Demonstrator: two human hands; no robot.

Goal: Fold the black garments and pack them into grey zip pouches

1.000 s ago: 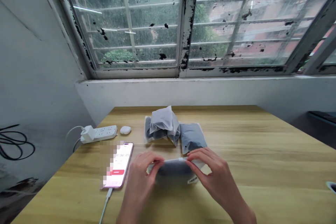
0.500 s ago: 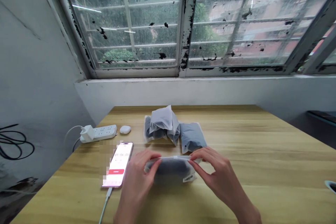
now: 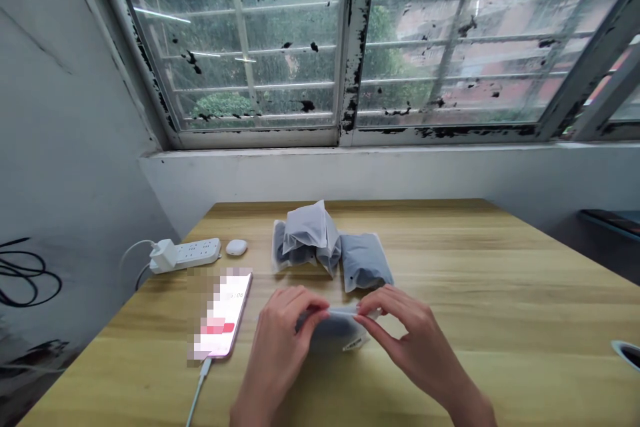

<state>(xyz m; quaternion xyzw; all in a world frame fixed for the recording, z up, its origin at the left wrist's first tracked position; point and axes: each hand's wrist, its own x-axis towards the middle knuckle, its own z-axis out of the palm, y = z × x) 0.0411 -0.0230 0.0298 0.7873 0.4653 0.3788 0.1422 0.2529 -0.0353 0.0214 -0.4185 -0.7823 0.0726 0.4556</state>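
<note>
A frosted plastic zip bag (image 3: 333, 335) with something dark inside stands on the table between my hands. A small printed label shows at its lower right. My left hand (image 3: 289, 327) pinches the top edge near the middle, thumb against fingers. At the right end of that same edge, my right hand (image 3: 403, 323) also holds a pinch. Just beyond lie several similar packed bags: a stacked group (image 3: 307, 233) and a single flat bag (image 3: 367, 260) beside it. What each bag contains cannot be made out.
To the left, a lit phone (image 3: 227, 313) lies with a charging cable (image 3: 199, 383) plugged in. Behind it are a white power strip (image 3: 197, 252) and a small white earbud case (image 3: 237, 247). A round-rimmed object (image 3: 625, 352) sits at the right edge. A window rises behind the table.
My left hand has slid to the right along the bag's top edge, closer to my right hand. The right hand stays almost in place. The other bags have not moved.
</note>
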